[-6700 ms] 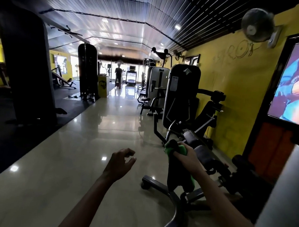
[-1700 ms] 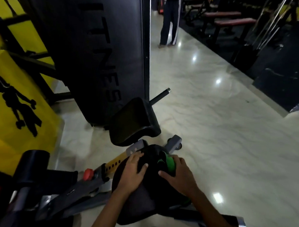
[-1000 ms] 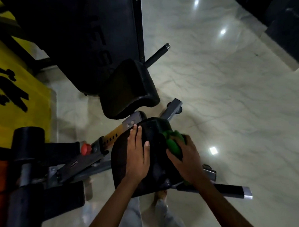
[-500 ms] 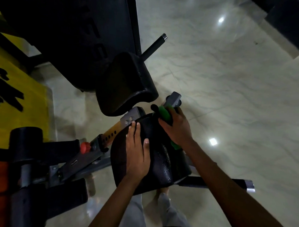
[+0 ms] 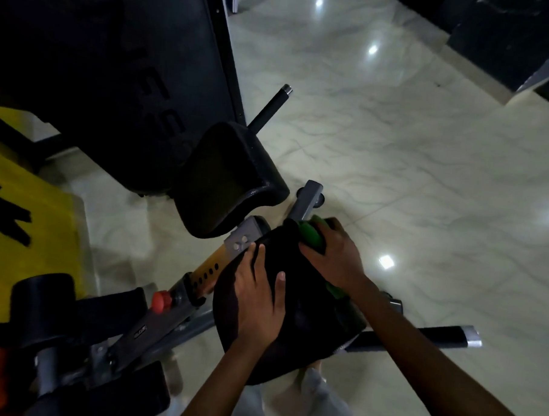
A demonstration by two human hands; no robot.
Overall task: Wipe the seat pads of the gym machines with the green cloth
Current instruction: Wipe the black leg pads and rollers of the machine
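Head view: the green cloth (image 5: 311,238) is bunched into a thick, bright wad at the middle of the frame, most of it hidden under the right hand (image 5: 335,257). A second bit of the same green shows just below the wrist, against the pad's right edge. The right hand's grip is closed around the wad, fingers curled over it, pressing it onto the upper right rim of the seat pad (image 5: 296,315).

The seat pad is black and rounded, with a finely pebbled, slightly shiny skin, and it sits lower centre in the frame. The left hand (image 5: 258,296) lies flat on its left half, fingers straight and together, thumb spread to the right; its grip holds nothing.

Just above, at centre, a second black pad (image 5: 224,177) is tilted up towards the camera. Between the two runs a grey bracket and a yellow adjustment bar (image 5: 209,269) with a row of holes, ending lower left at a red knob (image 5: 159,301).

Upper left, the machine's black shroud (image 5: 115,75) bears large dark raised letters; "E S" can be read, the rest is too dark. At the left edge a yellow panel (image 5: 30,228) carries a black figure, cut off. The floor (image 5: 410,166) is pale veined marble with light spots.
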